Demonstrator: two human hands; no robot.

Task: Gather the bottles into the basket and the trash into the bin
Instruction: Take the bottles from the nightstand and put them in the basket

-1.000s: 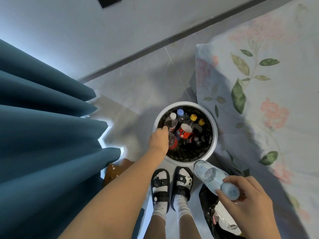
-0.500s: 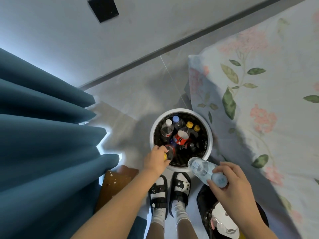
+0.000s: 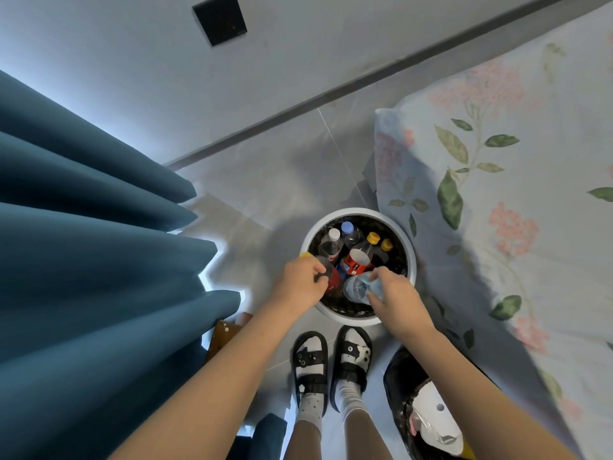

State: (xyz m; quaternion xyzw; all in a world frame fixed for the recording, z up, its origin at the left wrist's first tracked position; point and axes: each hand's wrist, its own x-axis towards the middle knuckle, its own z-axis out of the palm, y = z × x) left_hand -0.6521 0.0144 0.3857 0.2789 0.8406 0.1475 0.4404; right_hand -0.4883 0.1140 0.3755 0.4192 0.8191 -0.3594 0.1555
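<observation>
Since the earlier frame, right hand (image 3: 394,295) is moved over the basket (image 3: 409,257), clear bottle (image 3: 360,287) gripped inside its rim. Dark red-labelled bottle (image 3: 330,277) is clasped by left hand (image 3: 300,282) at the near-left rim

Clear plastic bottle (image 3: 360,287), glossy tiled floor (image 3: 265,200)

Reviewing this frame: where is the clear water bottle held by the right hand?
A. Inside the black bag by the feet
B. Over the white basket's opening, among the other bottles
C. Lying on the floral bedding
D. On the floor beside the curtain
B: the right hand holds the clear water bottle inside the rim of the white basket, next to the red-labelled bottle.
</observation>
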